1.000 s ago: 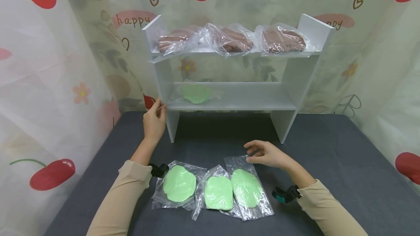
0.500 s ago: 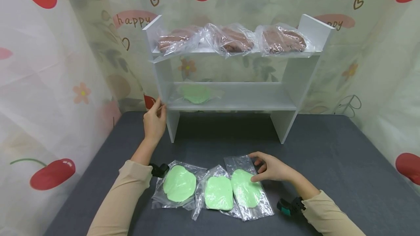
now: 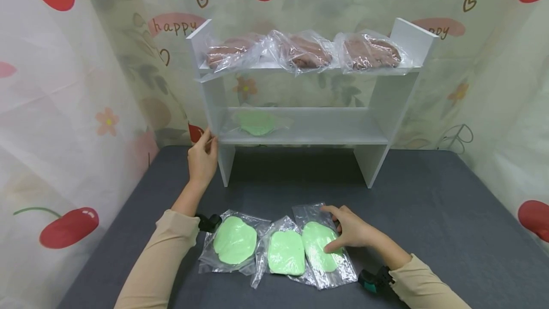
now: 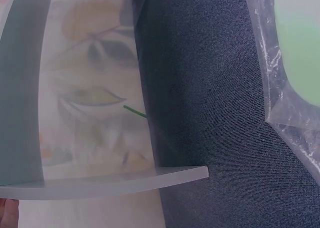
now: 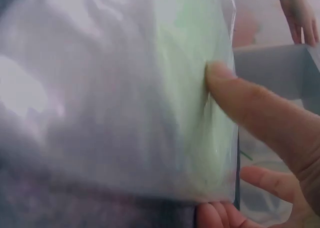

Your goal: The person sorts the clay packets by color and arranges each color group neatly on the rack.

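Note:
My left hand [image 3: 201, 162] touches the outer left side of the white shelf unit [image 3: 300, 128] with its fingers fairly straight. In the left wrist view, only a bit of its fingers [image 4: 9, 214] shows beside the panel edge. On the table, the rightmost bagged pale green slab [image 3: 319, 247] is under my right hand [image 3: 352, 229]. The right wrist view has my thumb [image 5: 250, 95] pressing on the clear plastic bag [image 5: 95, 92], other fingers curled at its edge. Two more bagged green slabs lie beside it, one left [image 3: 235, 241] and one middle [image 3: 286, 252].
Several bagged brown lumps [image 3: 306, 54] line the unit's top shelf. Another bagged green piece [image 3: 257, 122] rests at the left of the middle shelf. A printed cloth [image 3: 98, 61] hangs round the dark table [image 3: 411, 213].
My right hand has come down and toward me, from above the rightmost bag onto it, the thumb now over the green slab. The left hand has stayed at the shelf unit.

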The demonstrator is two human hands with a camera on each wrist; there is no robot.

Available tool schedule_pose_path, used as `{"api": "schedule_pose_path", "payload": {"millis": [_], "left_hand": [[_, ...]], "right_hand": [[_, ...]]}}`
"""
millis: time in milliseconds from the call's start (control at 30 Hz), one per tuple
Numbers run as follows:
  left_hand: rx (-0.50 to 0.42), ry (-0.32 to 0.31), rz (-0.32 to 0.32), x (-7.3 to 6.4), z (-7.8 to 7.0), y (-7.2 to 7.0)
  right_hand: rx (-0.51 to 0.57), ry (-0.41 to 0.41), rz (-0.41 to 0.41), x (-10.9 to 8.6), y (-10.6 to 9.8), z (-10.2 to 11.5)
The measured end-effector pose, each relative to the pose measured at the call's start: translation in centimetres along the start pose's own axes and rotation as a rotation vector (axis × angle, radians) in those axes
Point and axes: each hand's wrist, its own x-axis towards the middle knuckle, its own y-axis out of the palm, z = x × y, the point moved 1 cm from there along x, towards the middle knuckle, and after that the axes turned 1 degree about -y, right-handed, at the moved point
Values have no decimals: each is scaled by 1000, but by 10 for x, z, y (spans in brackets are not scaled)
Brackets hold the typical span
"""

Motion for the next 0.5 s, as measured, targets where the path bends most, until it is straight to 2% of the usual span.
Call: {"api": "schedule_pose_path", "payload": {"millis": [333,500], "left_hand": [[1,-4,2,0,-1,-1],[4,-7,1,0,-1,0]], "right_hand": [[60,-14,63,0,0,4],[61,-53,70,-2,2,3]]}}
